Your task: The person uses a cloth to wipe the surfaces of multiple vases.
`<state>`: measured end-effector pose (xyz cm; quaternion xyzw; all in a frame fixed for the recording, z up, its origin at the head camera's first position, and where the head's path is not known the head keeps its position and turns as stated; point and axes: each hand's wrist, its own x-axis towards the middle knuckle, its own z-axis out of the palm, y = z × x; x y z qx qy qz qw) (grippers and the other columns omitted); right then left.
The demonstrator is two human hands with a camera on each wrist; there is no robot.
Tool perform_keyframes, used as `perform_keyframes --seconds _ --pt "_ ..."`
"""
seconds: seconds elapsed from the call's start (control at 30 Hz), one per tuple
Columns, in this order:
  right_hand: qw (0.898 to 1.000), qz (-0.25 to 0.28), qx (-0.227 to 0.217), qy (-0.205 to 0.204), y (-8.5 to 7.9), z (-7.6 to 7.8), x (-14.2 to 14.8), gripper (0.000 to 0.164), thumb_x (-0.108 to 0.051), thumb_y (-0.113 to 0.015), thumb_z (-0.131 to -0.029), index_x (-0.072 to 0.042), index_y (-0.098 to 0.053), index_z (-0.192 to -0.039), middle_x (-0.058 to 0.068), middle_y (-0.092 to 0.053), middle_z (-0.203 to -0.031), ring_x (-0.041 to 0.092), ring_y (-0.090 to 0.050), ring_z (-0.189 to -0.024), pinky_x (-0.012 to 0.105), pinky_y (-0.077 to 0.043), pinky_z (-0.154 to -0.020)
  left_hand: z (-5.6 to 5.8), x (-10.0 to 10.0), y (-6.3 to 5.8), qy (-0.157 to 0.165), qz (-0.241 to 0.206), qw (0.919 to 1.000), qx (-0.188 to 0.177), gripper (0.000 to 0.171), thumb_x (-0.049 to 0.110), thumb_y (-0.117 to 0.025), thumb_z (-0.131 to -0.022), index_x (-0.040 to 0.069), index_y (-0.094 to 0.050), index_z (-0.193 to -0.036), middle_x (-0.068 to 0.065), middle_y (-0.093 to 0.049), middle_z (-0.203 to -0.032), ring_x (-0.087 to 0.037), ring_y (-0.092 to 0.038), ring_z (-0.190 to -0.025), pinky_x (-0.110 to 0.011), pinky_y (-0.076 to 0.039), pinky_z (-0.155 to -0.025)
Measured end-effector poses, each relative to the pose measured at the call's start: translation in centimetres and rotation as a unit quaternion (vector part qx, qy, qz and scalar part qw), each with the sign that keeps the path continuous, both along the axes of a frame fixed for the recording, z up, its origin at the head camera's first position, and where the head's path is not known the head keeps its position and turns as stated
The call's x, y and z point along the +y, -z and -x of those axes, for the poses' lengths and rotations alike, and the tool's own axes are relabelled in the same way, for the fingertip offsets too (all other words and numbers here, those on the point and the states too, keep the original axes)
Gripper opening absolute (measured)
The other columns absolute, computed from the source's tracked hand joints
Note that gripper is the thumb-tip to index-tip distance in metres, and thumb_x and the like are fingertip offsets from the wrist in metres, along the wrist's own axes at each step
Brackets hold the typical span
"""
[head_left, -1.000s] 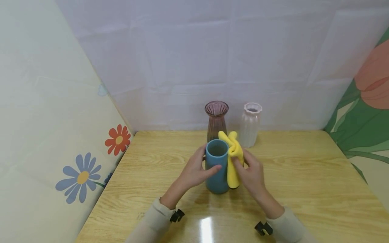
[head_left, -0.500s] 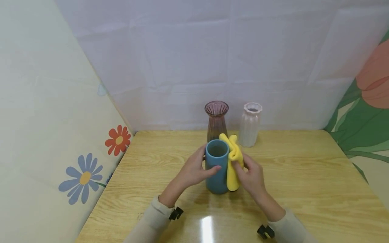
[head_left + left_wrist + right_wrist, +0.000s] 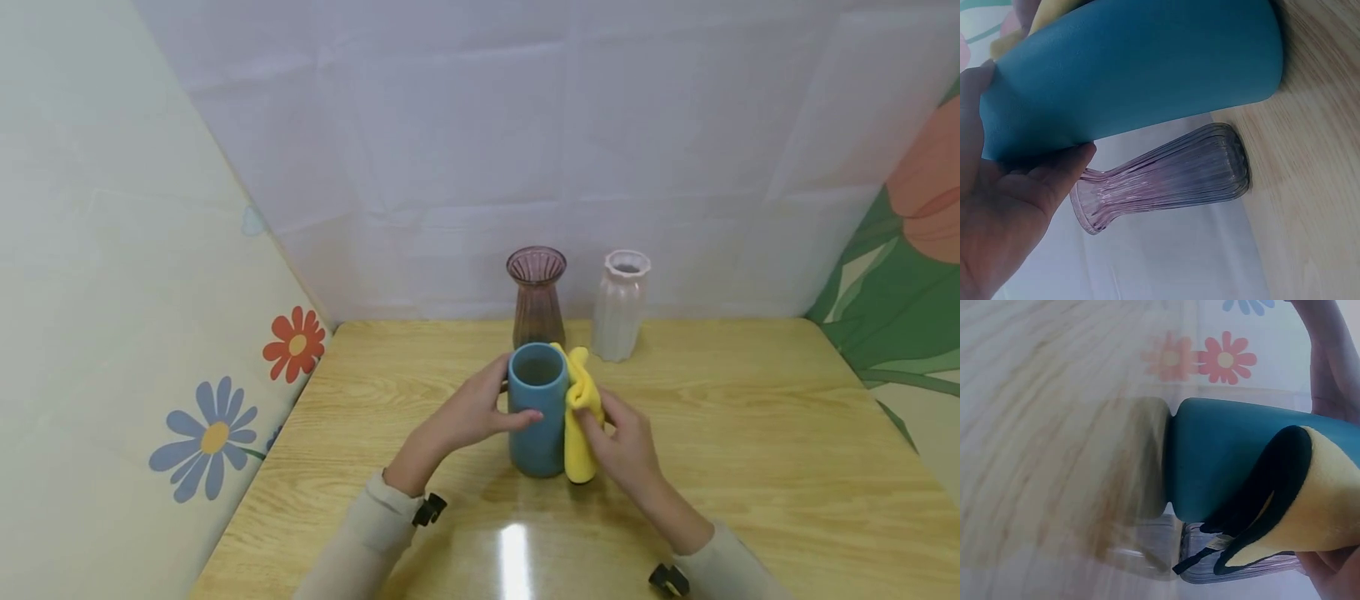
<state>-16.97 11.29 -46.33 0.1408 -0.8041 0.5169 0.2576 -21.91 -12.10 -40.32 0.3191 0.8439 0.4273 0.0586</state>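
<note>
A blue cylindrical vase (image 3: 536, 433) stands upright on the wooden table (image 3: 360, 400). My left hand (image 3: 472, 408) grips it around its upper left side, thumb across the front and fingers behind. On the vase's right side, my right hand (image 3: 626, 442) holds a folded yellow cloth (image 3: 581, 446) between thumb and fingers. In the right wrist view the cloth (image 3: 1329, 494) shows a dark underside and a small tag, and its dark face lies against the blue vase (image 3: 1222, 456). The left wrist view shows the left thumb and fingers spread around the vase (image 3: 1135, 75) near its top.
Behind the blue vase stands a ribbed purple glass vase (image 3: 537, 300), its base partly hidden. A whitish vase with a scalloped rim (image 3: 621, 308) is to its right. A pale sheet (image 3: 465, 150) hangs behind the table, and flower-patterned cloth (image 3: 210, 433) borders the left side.
The right hand and yellow cloth have slid down a little along the vase's right side, toward the near edge. The left hand and blue vase stay in place.
</note>
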Motion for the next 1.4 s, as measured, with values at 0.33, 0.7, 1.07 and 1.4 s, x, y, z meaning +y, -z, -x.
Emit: perform_keyframes --seconds 0.33,0.7,1.07,1.4 --pt "0.998 -0.052 -0.015 -0.022 1.0 -0.3 0.7 0.015 -0.001 -0.075 -0.088 -0.001 -0.074 -0.102 0.009 -0.076 -0.095 0.016 -0.07 -0.084 0.034 -0.061 -0.071 0.5 -0.3 -0.3 0.016 0.017 0.9997 -0.008 0.081 0.033 -0.083 -0.086 0.013 -0.038 -0.15 -0.002 -0.054 -0.143 -0.017 -0.053 -0.133 -0.039 -0.046 -0.108" --pt "0.991 -0.123 -0.047 -0.037 1.8 -0.5 1.2 0.016 -0.002 -0.076 -0.087 -0.004 -0.075 -0.103 0.007 -0.075 -0.092 0.013 -0.065 -0.076 0.032 -0.057 -0.064 0.9 -0.3 -0.6 0.032 0.014 0.9992 -0.017 0.082 0.028 -0.081 -0.087 0.012 -0.034 -0.152 -0.004 -0.053 -0.145 -0.019 -0.052 -0.134 -0.043 -0.046 -0.109" --pt "0.973 -0.204 -0.084 -0.064 2.0 -0.2 1.7 0.009 -0.005 -0.075 -0.089 -0.008 -0.077 -0.098 0.006 -0.076 -0.093 0.017 -0.07 -0.081 0.033 -0.059 -0.07 1.4 -0.3 -0.2 0.044 0.0 0.9985 -0.034 0.082 0.021 -0.081 -0.086 0.01 -0.034 -0.152 -0.006 -0.053 -0.144 -0.021 -0.051 -0.134 -0.048 -0.045 -0.109" --pt "0.933 -0.34 -0.088 -0.08 1.8 0.0 1.8 0.015 -0.015 -0.074 -0.092 -0.018 -0.066 -0.079 -0.009 -0.063 -0.074 0.006 -0.058 -0.069 0.032 -0.053 -0.064 2.4 -0.9 0.4 0.075 -0.02 0.9965 -0.031 0.077 0.02 -0.079 -0.086 0.014 -0.038 -0.151 -0.004 -0.055 -0.142 -0.021 -0.054 -0.131 -0.047 -0.046 -0.107"
